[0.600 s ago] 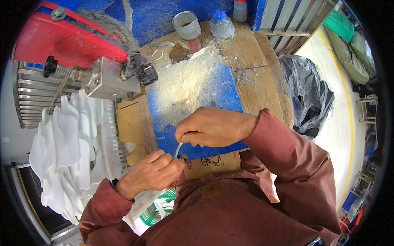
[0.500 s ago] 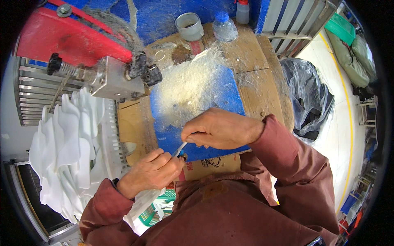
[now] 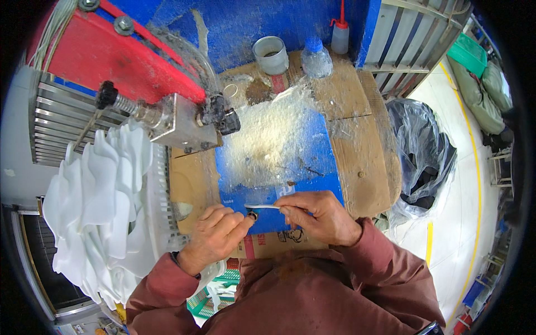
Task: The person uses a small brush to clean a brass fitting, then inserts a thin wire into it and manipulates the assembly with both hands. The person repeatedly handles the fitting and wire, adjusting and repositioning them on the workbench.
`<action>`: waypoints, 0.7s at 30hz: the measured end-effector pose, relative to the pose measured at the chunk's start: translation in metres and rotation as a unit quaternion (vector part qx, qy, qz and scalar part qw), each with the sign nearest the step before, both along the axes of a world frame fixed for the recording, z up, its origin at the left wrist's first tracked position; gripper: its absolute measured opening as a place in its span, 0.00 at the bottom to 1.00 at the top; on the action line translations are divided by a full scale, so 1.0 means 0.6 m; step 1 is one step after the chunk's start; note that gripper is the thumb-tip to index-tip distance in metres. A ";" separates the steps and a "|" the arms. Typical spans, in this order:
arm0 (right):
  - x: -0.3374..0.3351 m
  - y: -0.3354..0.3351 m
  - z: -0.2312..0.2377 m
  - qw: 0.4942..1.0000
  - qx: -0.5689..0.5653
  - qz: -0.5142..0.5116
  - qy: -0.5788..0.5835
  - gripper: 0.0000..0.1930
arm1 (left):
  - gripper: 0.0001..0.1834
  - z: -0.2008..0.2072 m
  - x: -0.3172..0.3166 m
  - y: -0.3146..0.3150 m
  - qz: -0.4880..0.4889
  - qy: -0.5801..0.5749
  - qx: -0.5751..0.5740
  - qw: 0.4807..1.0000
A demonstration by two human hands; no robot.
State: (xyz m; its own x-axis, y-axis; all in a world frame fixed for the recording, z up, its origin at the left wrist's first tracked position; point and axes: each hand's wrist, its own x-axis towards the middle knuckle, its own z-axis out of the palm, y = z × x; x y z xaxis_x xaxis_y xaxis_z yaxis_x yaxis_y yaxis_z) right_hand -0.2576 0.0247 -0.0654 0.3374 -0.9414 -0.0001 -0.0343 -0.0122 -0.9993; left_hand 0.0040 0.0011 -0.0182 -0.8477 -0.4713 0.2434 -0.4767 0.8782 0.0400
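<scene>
Pinching one end of a thin white strip (image 3: 262, 207) btwn thumb & fingers, a worker's right grip (image 3: 324, 216) holds it approx. level, pointing toward the left grip (image 3: 218, 233). That one is curled in a fist, apparently clamped on a small metallic piece (image 3: 253, 215), mostly hidden. Strip's free end is just beyond the piece, poss. touching; view doesn't settle it. Both grips are over the near part of a blue sheet (image 3: 330, 180) on a cardboard-covered table (image 3: 360, 159); beyond them, a heap of pale powder (image 3: 268, 134). Beyond & left of left grip: a red machine beam (image 3: 125, 61) w/ metal block (image 3: 187, 125). Farther left of same grip: stacked white curved pieces (image 3: 106, 195). Well beyond right grip: a cup (image 3: 272, 56) & a blue-capped bottle (image 3: 316, 62). Off to its right: a dark plastic bag (image 3: 419, 159).

Risks, as judged: strip is held at one end only, so a sideways push cd bend it or twist it free. If the metallic piece has an edge (can't tell), a slip cd nick nearby fingertips. Powder on the skin wd be a likely cause; a dropped strip cd end up dusty.
</scene>
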 end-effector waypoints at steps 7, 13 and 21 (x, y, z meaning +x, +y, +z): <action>0.016 0.027 -0.003 0.992 -0.047 -0.114 0.034 0.09 | 0.09 -0.034 -0.029 0.024 0.184 0.168 0.118 0.961; 0.052 0.036 -0.012 0.978 -0.100 -0.178 0.041 0.11 | 0.06 -0.044 -0.039 0.026 0.293 0.266 0.216 0.892; 0.080 0.052 -0.030 0.945 -0.225 -0.206 0.116 0.15 | 0.06 -0.074 -0.055 0.027 0.354 0.364 0.239 0.828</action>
